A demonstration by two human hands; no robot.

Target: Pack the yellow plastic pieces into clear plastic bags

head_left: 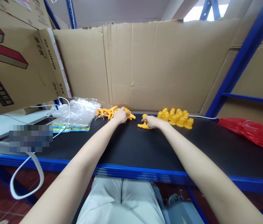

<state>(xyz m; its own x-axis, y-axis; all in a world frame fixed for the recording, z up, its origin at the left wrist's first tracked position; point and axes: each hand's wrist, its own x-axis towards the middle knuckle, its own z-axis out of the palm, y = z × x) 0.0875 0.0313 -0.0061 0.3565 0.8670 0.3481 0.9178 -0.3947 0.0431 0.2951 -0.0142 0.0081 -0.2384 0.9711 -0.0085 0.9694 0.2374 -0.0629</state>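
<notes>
At the back of the black work surface, my left hand (121, 116) is in a pile of yellow branched plastic pieces (107, 112). Its fingers are curled down among them, and what lies under them is hidden. Thin metal springs or curly wires hang from some pieces at the pile's left. To the right, my right hand (152, 121) is closed on a separate yellow plastic piece (143, 126) with a rounded top and a wide, bar-like lower part. Just beyond that hand, several yellow cup-shaped pieces (180, 119) stand in a close group.
Clear plastic bags (79, 110) lie on the left over a colourful printed sheet. A white cable (39, 174) loops over the front left edge. Tall cardboard (164, 65) walls the back. Red plastic film (252, 132) lies right, near a blue metal post (238, 59).
</notes>
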